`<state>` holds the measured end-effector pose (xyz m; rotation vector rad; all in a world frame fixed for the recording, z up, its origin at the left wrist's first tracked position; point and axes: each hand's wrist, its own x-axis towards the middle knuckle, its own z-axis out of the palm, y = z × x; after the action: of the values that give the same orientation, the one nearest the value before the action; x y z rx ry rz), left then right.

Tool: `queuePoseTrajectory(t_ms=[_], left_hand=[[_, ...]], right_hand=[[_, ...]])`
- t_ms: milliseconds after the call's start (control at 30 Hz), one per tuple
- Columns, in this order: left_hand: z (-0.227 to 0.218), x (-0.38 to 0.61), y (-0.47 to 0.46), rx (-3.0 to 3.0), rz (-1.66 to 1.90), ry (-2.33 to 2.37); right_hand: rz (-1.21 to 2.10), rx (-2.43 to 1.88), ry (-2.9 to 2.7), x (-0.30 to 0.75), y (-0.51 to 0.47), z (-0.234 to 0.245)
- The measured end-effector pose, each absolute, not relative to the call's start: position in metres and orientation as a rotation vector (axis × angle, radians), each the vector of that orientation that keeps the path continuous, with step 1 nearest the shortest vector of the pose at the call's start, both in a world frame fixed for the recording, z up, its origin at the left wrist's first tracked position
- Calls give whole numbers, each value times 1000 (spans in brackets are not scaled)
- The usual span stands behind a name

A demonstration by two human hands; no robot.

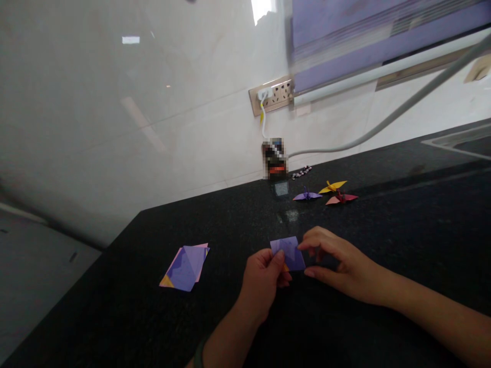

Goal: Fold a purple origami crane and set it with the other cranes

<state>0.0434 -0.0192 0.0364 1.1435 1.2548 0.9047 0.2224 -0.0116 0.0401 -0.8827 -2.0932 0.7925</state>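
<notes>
A small purple sheet of origami paper (293,255) with a yellow corner is pinched between the thumb and fingers of my left hand (264,278). Beside its right edge is my right hand (337,260), thumb and fingers apart; its index fingertip reaches the paper's upper right edge, though I cannot tell if it touches. Off to the left on the dark counter lies a stack of origami paper (186,268), purple on top with pink below. Beyond my hands sit a purple paper crane (307,196), a yellow paper crane (333,187) and a red paper crane (341,198).
The black speckled counter (126,306) meets a pale tiled wall (172,128). A blurred-out object (275,158) leans there, near a beaded strand (302,173). A grey hose (368,138) runs right. The wall socket (274,96) holds a plug with a white cord.
</notes>
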Motion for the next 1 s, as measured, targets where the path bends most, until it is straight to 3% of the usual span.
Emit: queuePoseTrajectory(t_ms=[667,1000], left_hand=[[32,42,-18,1118,902,1198],[33,43,-20,1088,838,1229]], right_hand=[[888,-948,-2075,222,-12,41],[666,-830,-2191,223,-10,35]])
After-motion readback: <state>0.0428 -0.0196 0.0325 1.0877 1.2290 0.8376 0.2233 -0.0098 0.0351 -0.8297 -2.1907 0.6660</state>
